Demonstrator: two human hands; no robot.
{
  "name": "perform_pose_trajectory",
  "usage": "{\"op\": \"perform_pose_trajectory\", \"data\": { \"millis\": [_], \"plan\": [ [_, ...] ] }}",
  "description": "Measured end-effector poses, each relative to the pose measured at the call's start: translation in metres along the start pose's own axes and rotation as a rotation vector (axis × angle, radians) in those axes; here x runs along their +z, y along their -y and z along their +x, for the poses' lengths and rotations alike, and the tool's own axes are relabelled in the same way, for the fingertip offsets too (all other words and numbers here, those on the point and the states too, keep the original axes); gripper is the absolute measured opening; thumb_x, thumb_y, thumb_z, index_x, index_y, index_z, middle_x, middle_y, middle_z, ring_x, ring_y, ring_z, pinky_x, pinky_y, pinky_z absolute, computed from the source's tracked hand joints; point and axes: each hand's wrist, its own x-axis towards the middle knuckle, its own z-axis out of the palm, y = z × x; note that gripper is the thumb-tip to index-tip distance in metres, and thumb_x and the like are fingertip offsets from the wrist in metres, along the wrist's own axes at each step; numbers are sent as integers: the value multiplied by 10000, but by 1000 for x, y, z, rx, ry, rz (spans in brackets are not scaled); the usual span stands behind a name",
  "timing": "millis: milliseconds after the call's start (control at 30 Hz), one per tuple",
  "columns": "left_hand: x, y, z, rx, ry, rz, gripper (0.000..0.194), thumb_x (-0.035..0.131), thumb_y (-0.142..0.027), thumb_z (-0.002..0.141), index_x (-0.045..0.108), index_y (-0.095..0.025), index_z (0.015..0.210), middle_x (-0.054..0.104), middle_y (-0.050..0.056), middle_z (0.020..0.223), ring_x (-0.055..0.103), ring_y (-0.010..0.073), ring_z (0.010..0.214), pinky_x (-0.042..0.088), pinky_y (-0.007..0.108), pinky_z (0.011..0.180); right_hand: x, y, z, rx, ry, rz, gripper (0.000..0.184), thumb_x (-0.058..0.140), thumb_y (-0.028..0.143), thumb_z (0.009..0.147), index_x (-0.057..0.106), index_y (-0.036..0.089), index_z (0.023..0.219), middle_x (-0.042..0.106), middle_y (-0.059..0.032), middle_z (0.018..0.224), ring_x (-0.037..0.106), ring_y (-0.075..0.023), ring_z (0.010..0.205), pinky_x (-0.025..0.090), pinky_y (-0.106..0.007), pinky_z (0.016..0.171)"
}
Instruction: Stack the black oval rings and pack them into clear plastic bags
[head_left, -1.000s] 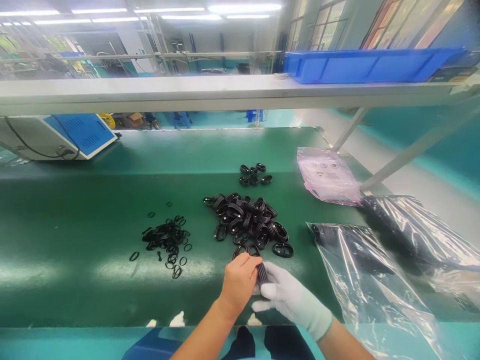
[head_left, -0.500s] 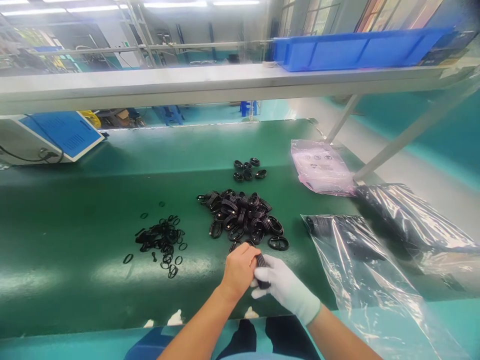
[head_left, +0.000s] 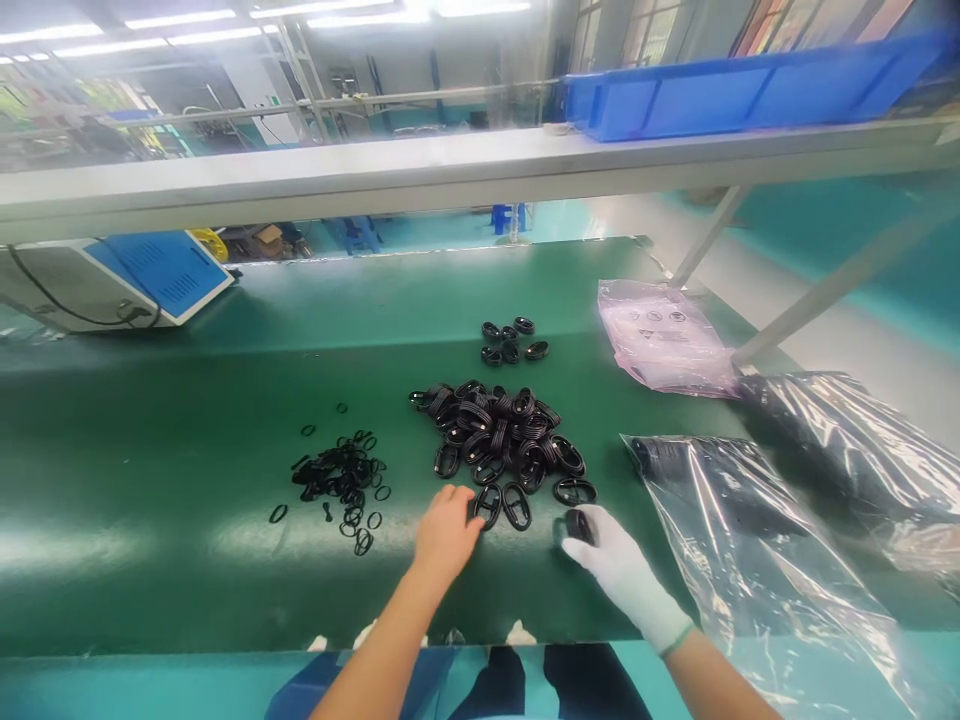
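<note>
On the green table, my bare left hand (head_left: 446, 528) lies low with its fingers stretched toward a black oval ring (head_left: 487, 505), touching or nearly touching it. A second oval ring (head_left: 517, 507) lies just to its right. My gloved right hand (head_left: 613, 560) is closed around a small black part (head_left: 577, 524) at its fingertips, just above the table. A heap of black oval rings (head_left: 499, 438) sits right behind both hands. To the left is a scatter of thin black O-rings (head_left: 337, 480).
A small group of oval rings (head_left: 514, 342) lies farther back. A pink bag (head_left: 664, 335) and clear plastic bags (head_left: 750, 530) cover the right side. A blue-and-white machine (head_left: 127, 280) stands at the back left. Overhead, a shelf (head_left: 420, 175) carries a blue bin (head_left: 750, 85).
My hands were joined on one black part near the table's front edge. They have separated: the left moved forward to the oval rings, the right swung right with the part.
</note>
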Motion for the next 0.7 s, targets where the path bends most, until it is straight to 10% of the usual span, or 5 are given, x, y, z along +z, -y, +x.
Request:
{"op": "perform_pose_trajectory", "data": {
  "millis": [267,467,700],
  "plan": [
    [16,-18,-3,98,42,311,197,514,-46,684,567,-188,810,508,52,939,493,190,866,391,296,697,22,2,8,-42,-24,-360,480,567,287,631,536,154,1091,495,-129,1105,502,-259,1016,387,-384,872],
    [27,-27,-31,47,274,-335,117,597,-216,657,497,-201,715,499,-46,691,461,99,609,320,210,540,16,-15,15,137,89,79,504,579,297,635,460,193,1114,511,-69,915,546,-154,646,459,-286,472],
    [74,-56,-28,33,255,-602,114,567,-203,644,456,-182,626,457,-54,656,423,90,611,316,209,565,8,-11,14,91,116,181,567,581,295,659,444,164,1193,490,-39,862,526,-128,655,498,-264,498]
  ]
}}
